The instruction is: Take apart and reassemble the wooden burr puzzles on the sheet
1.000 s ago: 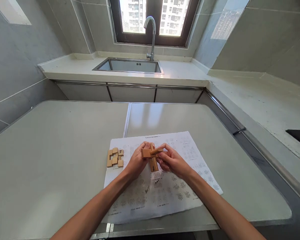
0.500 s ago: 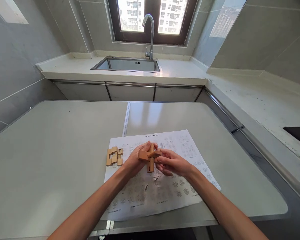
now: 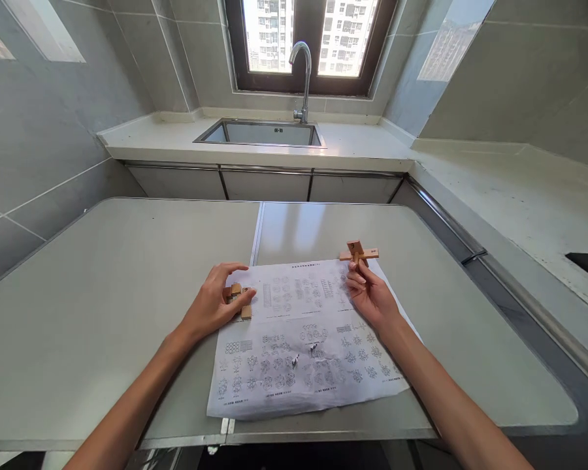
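Observation:
My right hand (image 3: 371, 297) holds a cross-shaped wooden piece (image 3: 355, 250) up by its lower end, over the top right corner of the printed sheet (image 3: 284, 326). Dark marks show on two of its arms. My left hand (image 3: 219, 294) is around a small group of wooden blocks (image 3: 245, 313) at the sheet's upper left edge, thumb and fingers apart on either side of them. The hand covers part of the blocks, so whether it grips them is hard to see. Rows of small line drawings cover the sheet.
The pale table (image 3: 127, 274) has a seam down its middle. Beyond it are a counter (image 3: 362, 140) with a sink (image 3: 269, 134), a faucet (image 3: 306, 78) and a window. Another counter (image 3: 529, 189) runs along the right, with a dark object at its edge.
My hands have parted. The right one has carried the wooden cross up and to the right; the left one has let go of it and moved left to the blocks. The view has shifted slightly.

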{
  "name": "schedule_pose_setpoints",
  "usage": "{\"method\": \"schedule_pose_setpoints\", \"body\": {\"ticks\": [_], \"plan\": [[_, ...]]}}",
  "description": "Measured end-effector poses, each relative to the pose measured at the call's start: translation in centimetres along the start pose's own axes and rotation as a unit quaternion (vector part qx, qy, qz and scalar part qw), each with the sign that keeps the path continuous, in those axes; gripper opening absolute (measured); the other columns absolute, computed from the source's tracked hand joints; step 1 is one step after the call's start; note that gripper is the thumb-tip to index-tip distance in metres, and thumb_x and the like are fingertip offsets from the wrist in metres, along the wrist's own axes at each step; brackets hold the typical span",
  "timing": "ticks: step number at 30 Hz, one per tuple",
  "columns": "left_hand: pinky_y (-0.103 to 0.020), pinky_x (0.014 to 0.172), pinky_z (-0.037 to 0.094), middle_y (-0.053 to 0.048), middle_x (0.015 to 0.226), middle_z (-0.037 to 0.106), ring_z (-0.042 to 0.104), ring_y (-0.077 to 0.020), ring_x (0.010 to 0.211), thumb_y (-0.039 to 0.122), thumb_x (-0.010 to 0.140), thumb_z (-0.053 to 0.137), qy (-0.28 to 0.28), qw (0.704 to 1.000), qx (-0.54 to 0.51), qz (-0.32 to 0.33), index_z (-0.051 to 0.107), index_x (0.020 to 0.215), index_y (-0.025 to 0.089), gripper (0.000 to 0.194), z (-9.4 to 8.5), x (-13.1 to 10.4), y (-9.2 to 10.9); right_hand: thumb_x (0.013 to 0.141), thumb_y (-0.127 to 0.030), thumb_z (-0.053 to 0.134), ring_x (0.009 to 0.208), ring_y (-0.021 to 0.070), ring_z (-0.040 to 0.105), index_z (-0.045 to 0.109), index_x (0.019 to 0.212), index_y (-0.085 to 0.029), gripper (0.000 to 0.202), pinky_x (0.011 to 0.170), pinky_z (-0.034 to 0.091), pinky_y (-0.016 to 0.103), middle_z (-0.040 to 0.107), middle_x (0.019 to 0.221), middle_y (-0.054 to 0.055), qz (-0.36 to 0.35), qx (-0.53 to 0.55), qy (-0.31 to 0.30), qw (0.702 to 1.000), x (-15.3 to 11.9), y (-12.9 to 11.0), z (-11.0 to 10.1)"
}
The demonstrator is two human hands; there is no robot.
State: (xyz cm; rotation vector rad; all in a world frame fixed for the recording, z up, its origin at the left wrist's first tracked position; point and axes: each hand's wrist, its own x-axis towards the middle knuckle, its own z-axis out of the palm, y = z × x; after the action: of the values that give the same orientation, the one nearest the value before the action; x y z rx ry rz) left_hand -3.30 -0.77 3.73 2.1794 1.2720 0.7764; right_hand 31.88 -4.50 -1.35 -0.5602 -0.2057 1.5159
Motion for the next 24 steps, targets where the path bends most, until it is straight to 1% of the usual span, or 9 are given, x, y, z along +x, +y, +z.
{"method": "schedule_pose_setpoints", "body": {"ticks": [4, 7, 9, 13, 18, 21, 24], "plan": [[-0.049, 0.101, 0.054, -0.012, 0.136, 0.061, 0.058, -0.0338, 0.124, 0.061, 0.082, 0.079, -0.055, 0.993, 0.083, 0.058, 0.054, 0.138, 0.024, 0.071, -1.1, -1.4, -1.7, 0.098, -0.01, 0.066, 0.053, 0.003, 0.05, 0.062, 0.1, -0.022, 0.012, 0.046, 0.052, 0.009, 0.066, 0.088, -0.002, -0.027, 0.019, 0.024, 0.999, 0.5, -0.7, -1.1], [-0.053, 0.106, 0.05, -0.014, 0.138, 0.061, 0.058, -0.0365, 0.124, 0.069, 0.075, 0.082, -0.07, 0.986, 0.125, 0.087, 0.052, 0.14, 0.022, 0.086, -1.2, -1.7, -2.7, 0.103, -0.009, 0.056, 0.054, 0.0038, 0.052, 0.063, 0.104, -0.022, 0.014, 0.048, 0.056, 0.011, 0.067, 0.088, -0.001, -0.036, 0.031, 0.039, 0.998, 0.8, -0.9, -1.6], [-0.053, 0.107, 0.049, -0.015, 0.138, 0.062, 0.058, -0.037, 0.124, 0.071, 0.073, 0.081, -0.076, 0.982, 0.14, 0.097, 0.052, 0.141, 0.022, 0.089, -1.1, -1.7, -3.2, 0.106, -0.009, 0.05, 0.055, 0.0041, 0.053, 0.062, 0.105, -0.022, 0.018, 0.049, 0.057, 0.011, 0.067, 0.088, 0.0, -0.04, 0.038, 0.047, 0.997, 0.8, -1.0, -1.9], [-0.051, 0.106, 0.05, -0.014, 0.135, 0.063, 0.061, -0.036, 0.122, 0.071, 0.076, 0.079, -0.073, 0.981, 0.147, 0.107, 0.057, 0.139, 0.021, 0.084, -0.9, -1.5, -3.7, 0.108, -0.01, 0.048, 0.056, 0.0039, 0.054, 0.062, 0.106, -0.021, 0.018, 0.05, 0.059, 0.012, 0.068, 0.092, 0.001, -0.045, 0.041, 0.052, 0.997, 0.9, -1.0, -2.0], [-0.047, 0.1, 0.054, -0.013, 0.13, 0.064, 0.064, -0.033, 0.116, 0.069, 0.08, 0.077, -0.079, 0.981, 0.143, 0.106, 0.062, 0.132, 0.021, 0.072, -0.8, -1.3, -3.6, 0.106, -0.011, 0.052, 0.056, 0.0039, 0.055, 0.064, 0.104, -0.02, 0.015, 0.052, 0.059, 0.012, 0.067, 0.091, 0.001, -0.046, 0.026, 0.044, 0.998, 0.9, -1.3, -2.1], [-0.045, 0.097, 0.056, -0.011, 0.128, 0.064, 0.064, -0.0305, 0.113, 0.065, 0.083, 0.076, -0.082, 0.981, 0.141, 0.105, 0.065, 0.127, 0.022, 0.063, -0.8, -1.2, -3.4, 0.103, -0.014, 0.059, 0.057, 0.0035, 0.055, 0.065, 0.102, -0.02, 0.009, 0.052, 0.058, 0.01, 0.068, 0.09, 0.0, -0.049, 0.005, 0.038, 0.998, 1.0, -1.4, -2.1], [-0.045, 0.096, 0.056, -0.01, 0.125, 0.065, 0.064, -0.0298, 0.111, 0.061, 0.083, 0.078, -0.07, 0.982, 0.135, 0.113, 0.066, 0.125, 0.022, 0.059, -0.6, -1.0, -2.8, 0.097, -0.018, 0.07, 0.058, 0.0043, 0.054, 0.066, 0.097, -0.022, 0.006, 0.051, 0.057, 0.012, 0.067, 0.088, -0.001, -0.047, -0.028, 0.024, 0.998, 1.0, -1.3, -1.9]]}}
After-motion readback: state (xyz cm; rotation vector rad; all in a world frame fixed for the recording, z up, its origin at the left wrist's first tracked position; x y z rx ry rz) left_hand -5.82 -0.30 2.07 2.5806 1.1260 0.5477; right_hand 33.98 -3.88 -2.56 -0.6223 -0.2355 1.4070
